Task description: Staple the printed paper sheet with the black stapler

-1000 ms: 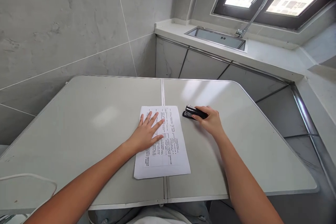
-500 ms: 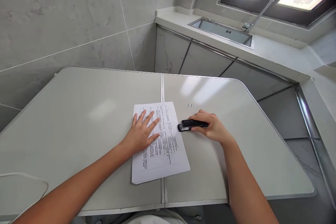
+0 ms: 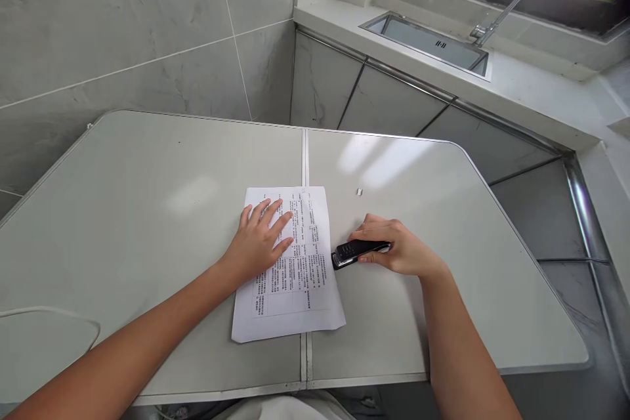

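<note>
A printed sheet of paper (image 3: 295, 282) lies near the middle of the grey folding table (image 3: 147, 197). My left hand (image 3: 258, 239) rests flat on its upper left part, fingers spread. My right hand (image 3: 398, 249) is closed around a black stapler (image 3: 352, 252) and holds it at the sheet's right edge, its nose pointing left and touching or nearly touching the paper.
A tiny white scrap (image 3: 359, 191) lies on the table beyond the stapler. A white cable (image 3: 59, 315) loops at the left front edge. Behind the table run a counter with a steel sink (image 3: 428, 44), a tap (image 3: 512, 3) and tiled walls.
My right hand has carried the stapler from the far right of the sheet down to its right edge. The sheet has turned a little under my left hand.
</note>
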`<action>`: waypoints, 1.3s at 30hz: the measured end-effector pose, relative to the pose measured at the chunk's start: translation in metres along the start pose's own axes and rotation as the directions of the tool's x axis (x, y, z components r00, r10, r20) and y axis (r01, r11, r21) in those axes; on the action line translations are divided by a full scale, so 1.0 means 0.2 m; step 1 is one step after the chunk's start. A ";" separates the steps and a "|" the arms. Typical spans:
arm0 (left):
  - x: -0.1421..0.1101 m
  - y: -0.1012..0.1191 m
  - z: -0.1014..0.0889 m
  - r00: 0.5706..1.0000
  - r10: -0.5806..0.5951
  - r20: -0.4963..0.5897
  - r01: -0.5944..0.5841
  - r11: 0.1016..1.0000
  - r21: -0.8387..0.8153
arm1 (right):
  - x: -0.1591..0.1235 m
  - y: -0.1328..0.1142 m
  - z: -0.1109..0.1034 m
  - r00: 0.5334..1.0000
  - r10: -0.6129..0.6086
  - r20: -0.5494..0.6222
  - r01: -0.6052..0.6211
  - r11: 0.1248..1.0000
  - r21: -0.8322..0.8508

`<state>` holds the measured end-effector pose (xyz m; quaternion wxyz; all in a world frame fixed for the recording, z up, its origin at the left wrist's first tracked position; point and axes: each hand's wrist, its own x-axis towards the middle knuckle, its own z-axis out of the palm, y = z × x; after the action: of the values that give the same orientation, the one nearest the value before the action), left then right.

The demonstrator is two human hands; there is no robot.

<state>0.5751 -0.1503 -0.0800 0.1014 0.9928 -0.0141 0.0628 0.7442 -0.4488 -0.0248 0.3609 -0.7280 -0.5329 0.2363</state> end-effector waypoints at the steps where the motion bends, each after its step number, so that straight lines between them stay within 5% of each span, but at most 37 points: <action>1: 0.00 0.01 0.00 1.000 0.009 0.001 -0.009 1.000 -0.004 | 0.01 -0.01 0.01 1.000 -0.003 -0.008 0.003 1.000 -0.001; 10: -0.01 0.03 -0.02 0.998 0.069 0.007 -0.069 0.998 -0.015 | 0.06 0.01 0.09 0.985 0.022 -0.170 -0.027 0.999 -0.029; 16: -0.04 0.06 -0.06 0.988 0.150 0.041 -0.147 0.987 -0.069 | 0.07 0.09 0.12 0.876 0.175 -0.449 -0.200 0.980 -0.007; 22: -0.04 0.06 -0.08 0.988 0.151 0.029 -0.147 0.984 -0.099 | 0.02 0.13 0.07 0.840 0.310 -0.444 -0.262 0.950 0.169; 30: -0.05 0.17 -0.07 0.953 0.299 0.056 -0.284 0.940 -0.187 | 0.07 0.07 0.13 0.910 0.208 -0.358 -0.220 0.975 0.007; 39: -0.06 0.24 -0.01 0.910 0.400 0.108 -0.382 0.911 -0.156 | 0.17 0.03 0.26 0.896 0.049 -0.442 -0.148 0.970 -0.191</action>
<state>0.5612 -0.1965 -0.0705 0.1509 0.9628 -0.2238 0.0125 0.7205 -0.4039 -0.0619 0.3755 -0.8237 -0.4241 0.0260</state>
